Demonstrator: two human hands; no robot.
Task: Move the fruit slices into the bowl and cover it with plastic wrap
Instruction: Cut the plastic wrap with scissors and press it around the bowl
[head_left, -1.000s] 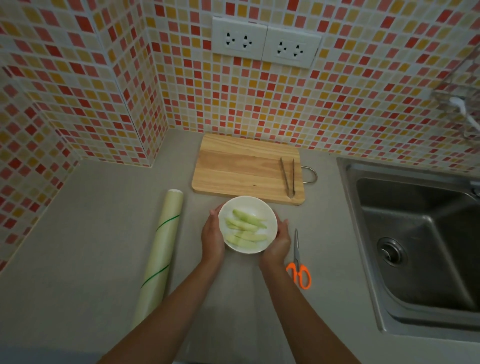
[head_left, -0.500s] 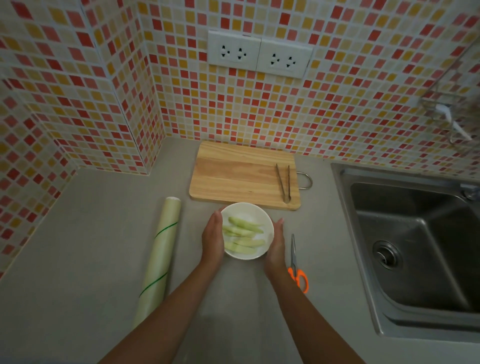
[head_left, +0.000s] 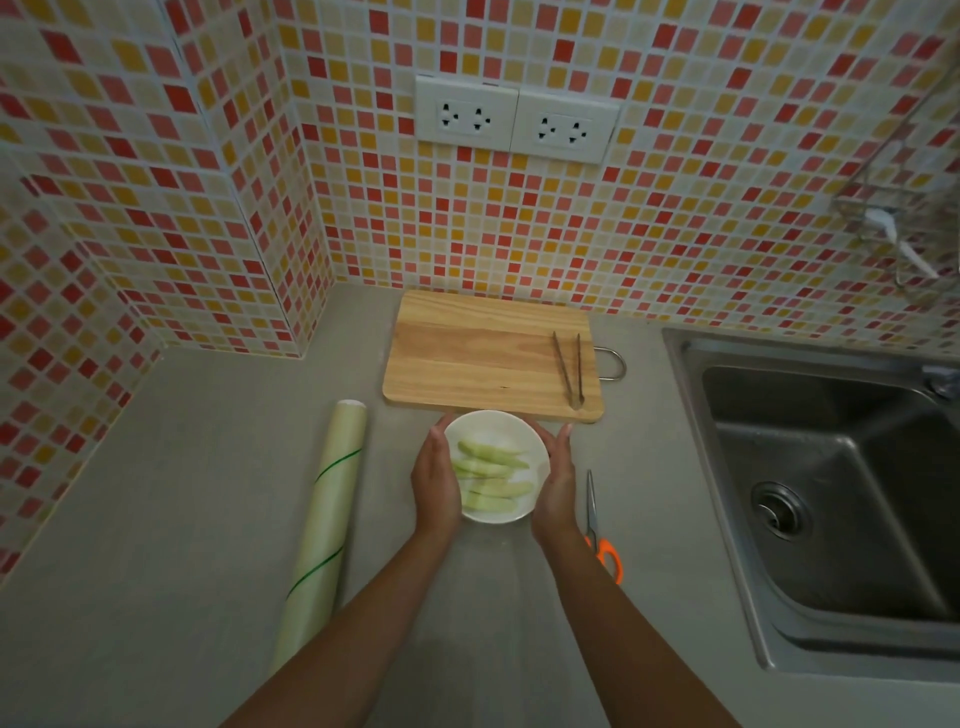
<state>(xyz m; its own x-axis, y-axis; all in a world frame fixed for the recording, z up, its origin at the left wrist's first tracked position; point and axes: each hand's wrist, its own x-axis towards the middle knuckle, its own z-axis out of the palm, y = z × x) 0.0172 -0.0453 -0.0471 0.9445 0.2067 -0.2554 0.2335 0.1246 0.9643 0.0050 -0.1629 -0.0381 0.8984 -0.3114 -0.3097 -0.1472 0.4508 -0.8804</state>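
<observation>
I am looking down at a grey counter in a tiled kitchen corner. My left hand (head_left: 435, 475) and right hand (head_left: 558, 480) are cupping a small white bowl (head_left: 496, 426) from either side, palms flat against its wall, fingers pointing away from me. Neither hand is gripping tightly; both are open and pressed lightly to the sides. The bowl is sitting on the counter, just in front of the near edge of a wooden board (head_left: 483, 358).

Pale green fruit slices (head_left: 491, 473) are lying inside the bowl, several long pieces stacked loosely. The board is bare of fruit, with only a pair of tongs (head_left: 569, 374) resting near its right end. So I am judging the first step, moving the slices, as done.

Whether a film is already lying over the bowl, I cannot tell; there is a faint sheen on the counter near my forearms, but it is too unclear to call. The wrap roll (head_left: 324, 525) is lying on the counter well to my left, running away from me. Orange-handled scissors (head_left: 597, 525) are lying just beside my right wrist. A steel sink (head_left: 831, 493) is at the far right.

If the bowl is uncovered, the next move calls for freeing my left hand, reaching for the roll, pulling out a sheet wider than the bowl, and cutting it.
</observation>
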